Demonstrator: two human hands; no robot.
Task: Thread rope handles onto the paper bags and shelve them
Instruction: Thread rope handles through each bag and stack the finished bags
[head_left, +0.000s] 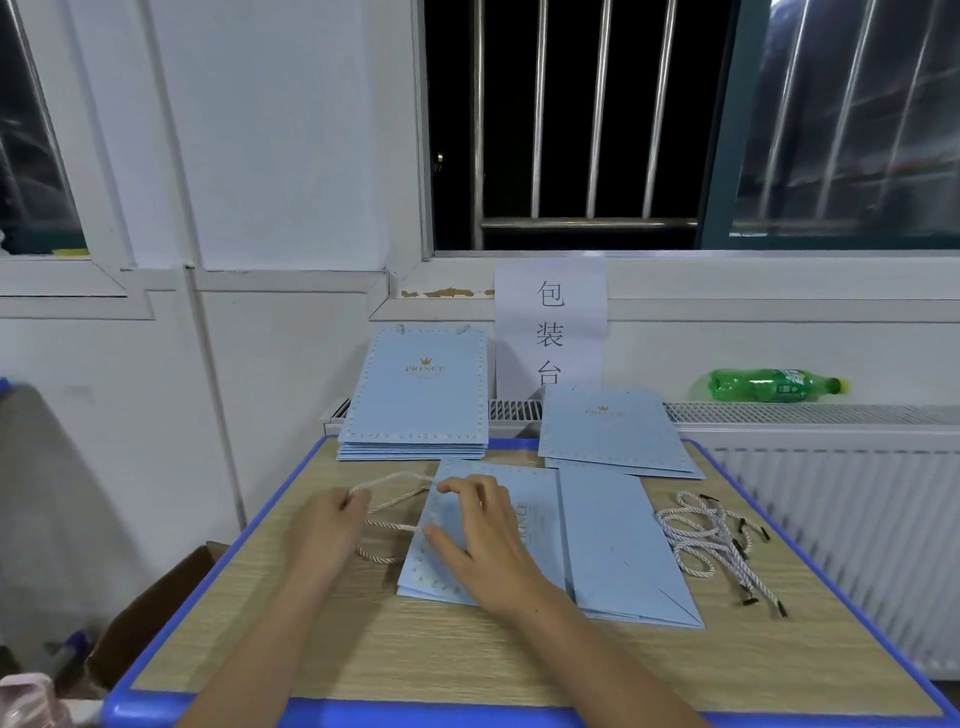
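A flat light-blue paper bag (613, 540) lies on its side in the middle of the table, its mouth to the left. Two white rope handles (387, 506) stick out of that mouth. My left hand (324, 530) pinches the upper rope loop just left of the bag. My right hand (480, 540) rests on the bag's mouth edge, thumb and forefinger pressing it near the holes. A stack of blue bags (418, 395) with handles leans at the back left. A smaller pile of bags (613, 431) lies at the back right. Several loose ropes (714, 540) lie to the right.
The wooden table has a blue rim (218, 566). A green bottle (774, 385) lies on the radiator shelf at the back right. A paper sign (550, 322) hangs under the barred window. A cardboard box (156, 613) stands on the floor to the left.
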